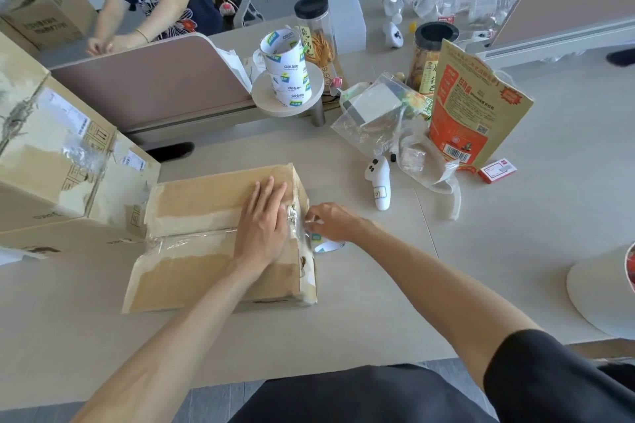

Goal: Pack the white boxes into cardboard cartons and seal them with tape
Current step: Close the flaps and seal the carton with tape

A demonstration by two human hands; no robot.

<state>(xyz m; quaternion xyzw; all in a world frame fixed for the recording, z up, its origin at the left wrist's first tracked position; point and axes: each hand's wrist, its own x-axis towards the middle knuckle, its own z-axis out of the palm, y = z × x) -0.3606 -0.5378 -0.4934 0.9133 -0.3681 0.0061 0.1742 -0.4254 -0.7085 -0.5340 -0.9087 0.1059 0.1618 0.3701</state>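
Observation:
A closed cardboard carton (192, 271) lies on the desk in front of me, its flaps shut, with clear tape (192, 239) running along the top seam. My left hand (263, 227) lies flat on the carton's top near its right end, fingers straight. My right hand (331, 221) is just off the carton's right edge and pinches the clear tape where it comes over that edge. A tape roll (324, 245) with a white core lies partly hidden under that hand. No white boxes show; the carton's inside is hidden.
Larger cardboard cartons (51, 161) stand at the left. Stacked tape rolls (287, 69) sit on a round stand behind. A white controller (379, 184), plastic bags (378, 117), an orange pouch (470, 106) and jars crowd the right. A person sits beyond the divider (147, 79).

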